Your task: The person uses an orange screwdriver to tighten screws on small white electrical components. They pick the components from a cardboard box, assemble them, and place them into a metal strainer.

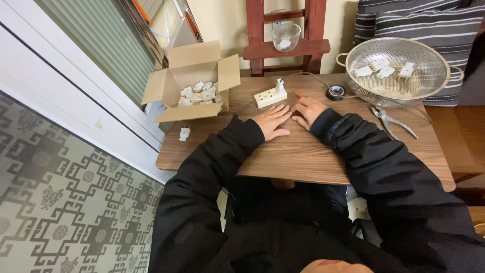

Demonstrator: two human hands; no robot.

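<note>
My left hand point(273, 121) lies flat, palm down, on the wooden table point(303, 156), fingers spread and holding nothing. My right hand point(308, 110) rests flat beside it, fingertips touching the left hand's, also without anything in it. Just beyond both hands sits a white power strip point(270, 96) with a white plug point(279, 85) standing in its right end. A thin orange-tipped tool point(298, 94) lies by my right fingertips. Both arms wear black sleeves.
An open cardboard box point(194, 83) of several white plugs stands at the table's back left; one loose plug point(185, 133) lies near it. A metal colander point(399, 71) with several plugs sits back right, pliers point(391, 120) and a tape roll point(335, 92) nearby. A red wooden stand point(285, 48) holds a glass bowl point(286, 36).
</note>
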